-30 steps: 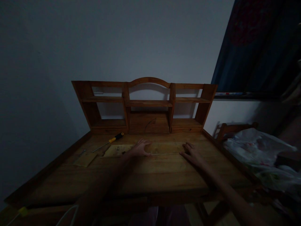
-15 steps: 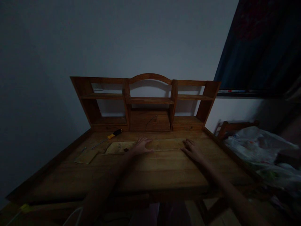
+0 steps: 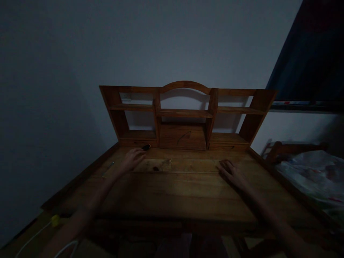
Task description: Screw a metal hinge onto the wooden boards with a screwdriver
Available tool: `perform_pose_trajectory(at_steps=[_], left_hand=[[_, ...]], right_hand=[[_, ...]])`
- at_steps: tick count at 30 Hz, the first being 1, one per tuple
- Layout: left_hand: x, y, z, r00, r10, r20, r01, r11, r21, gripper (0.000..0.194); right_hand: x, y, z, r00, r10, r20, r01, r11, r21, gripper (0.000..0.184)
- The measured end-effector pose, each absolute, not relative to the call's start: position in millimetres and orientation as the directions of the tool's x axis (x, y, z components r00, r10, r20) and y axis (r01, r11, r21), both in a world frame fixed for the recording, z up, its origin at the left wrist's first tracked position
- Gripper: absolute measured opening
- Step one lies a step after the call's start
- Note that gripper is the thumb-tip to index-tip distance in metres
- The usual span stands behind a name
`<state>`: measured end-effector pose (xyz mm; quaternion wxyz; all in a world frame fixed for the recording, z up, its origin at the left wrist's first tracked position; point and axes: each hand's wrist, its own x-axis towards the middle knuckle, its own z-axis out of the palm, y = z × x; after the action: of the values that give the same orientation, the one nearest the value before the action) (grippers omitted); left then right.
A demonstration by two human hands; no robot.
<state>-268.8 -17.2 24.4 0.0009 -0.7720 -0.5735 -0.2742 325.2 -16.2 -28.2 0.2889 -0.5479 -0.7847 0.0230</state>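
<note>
My left hand (image 3: 132,159) is over the left end of a short pale wood strip with a dark knot (image 3: 162,165), fingers spread. Just past its fingertips shows the black handle end of a screwdriver (image 3: 146,147); the rest is hidden behind the hand. My right hand (image 3: 230,172) rests at the right end of a longer wood strip (image 3: 195,165), fingers bent and a little apart. End to end, the two strips lie across the wooden desk top (image 3: 185,197). A small metal tool (image 3: 108,168) lies left of my left forearm.
A wooden shelf unit (image 3: 185,113) with an arched top stands along the desk's back, against the wall. Raised edges border the desk's sides. To the right are plastic bags (image 3: 317,172). A white cord with a yellow end (image 3: 55,220) hangs at the lower left.
My left hand has moved left, off the middle of the strips toward the screwdriver. My right hand stays by the strip's right end. The view has turned left.
</note>
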Motion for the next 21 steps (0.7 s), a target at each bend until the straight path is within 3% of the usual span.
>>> perform_pose_trajectory(at_steps=[5, 9, 13, 21], left_hand=[[-359, -72, 21, 0.041, 0.976, 0.212, 0.881, -0.136, 0.454, 0.070], [-397, -99, 1, 0.071, 0.988, 0.140, 0.886, -0.126, 0.445, 0.074], [-410, -110, -12, 0.045, 0.982, 0.184, 0.899, -0.120, 0.422, 0.076], [-391, -110, -17, -0.148, 0.964, 0.221, 0.930, 0.060, 0.363, 0.088]], right_hand=[[300, 8, -17, -0.339, 0.854, 0.395, 0.830, 0.469, -0.302, 0.075], [277, 23, -18, -0.446, 0.824, 0.349, 0.752, 0.556, -0.353, 0.071], [267, 28, -26, -0.417, 0.833, 0.364, 0.742, 0.544, -0.393, 0.063], [266, 21, -30, -0.406, 0.814, 0.415, 0.761, 0.553, -0.340, 0.060]])
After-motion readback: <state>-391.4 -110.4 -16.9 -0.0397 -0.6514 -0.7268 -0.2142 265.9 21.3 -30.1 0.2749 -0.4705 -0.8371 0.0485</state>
